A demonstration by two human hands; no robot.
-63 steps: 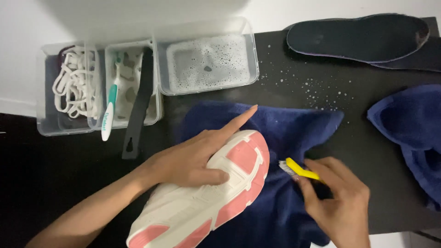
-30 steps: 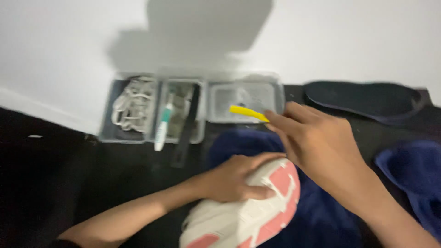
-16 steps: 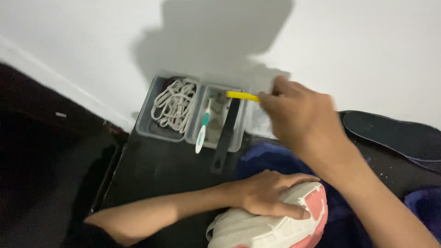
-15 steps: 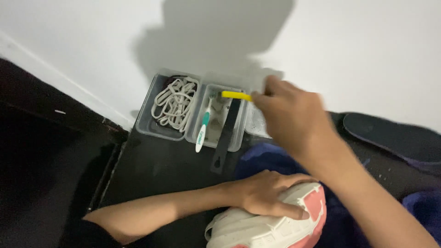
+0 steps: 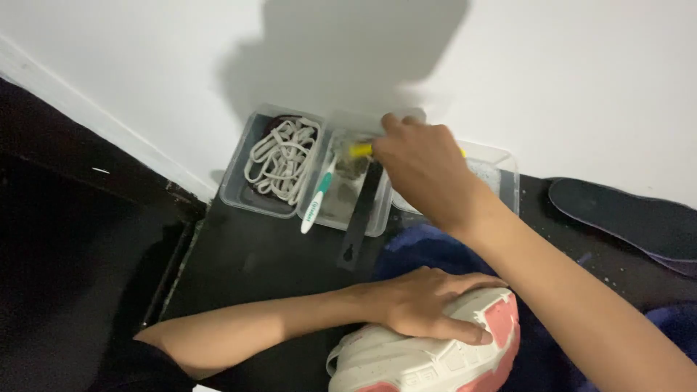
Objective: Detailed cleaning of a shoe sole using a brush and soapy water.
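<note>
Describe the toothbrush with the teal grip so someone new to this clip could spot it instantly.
Along the white wall sit three clear plastic tubs in a row. The middle tub holds the toothbrush, leaning out over its front edge. It is white with a teal grip, unlike the flat black strip beside it and the yellow brush in the right hand.

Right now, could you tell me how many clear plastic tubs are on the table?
3: the laces tub far left, the middle tub, and the foamy tub partly behind the right hand.

The shoe point(image 5: 428, 359) at 6 o'clock is white with a salmon-pink sole. The brush point(image 5: 361, 150) is yellow, the toothbrush point(image 5: 317, 198) teal and white. At 11 o'clock, laces point(image 5: 282, 150) are off-white. The towel point(image 5: 428, 250) is navy, the table point(image 5: 254, 261) black.
</note>
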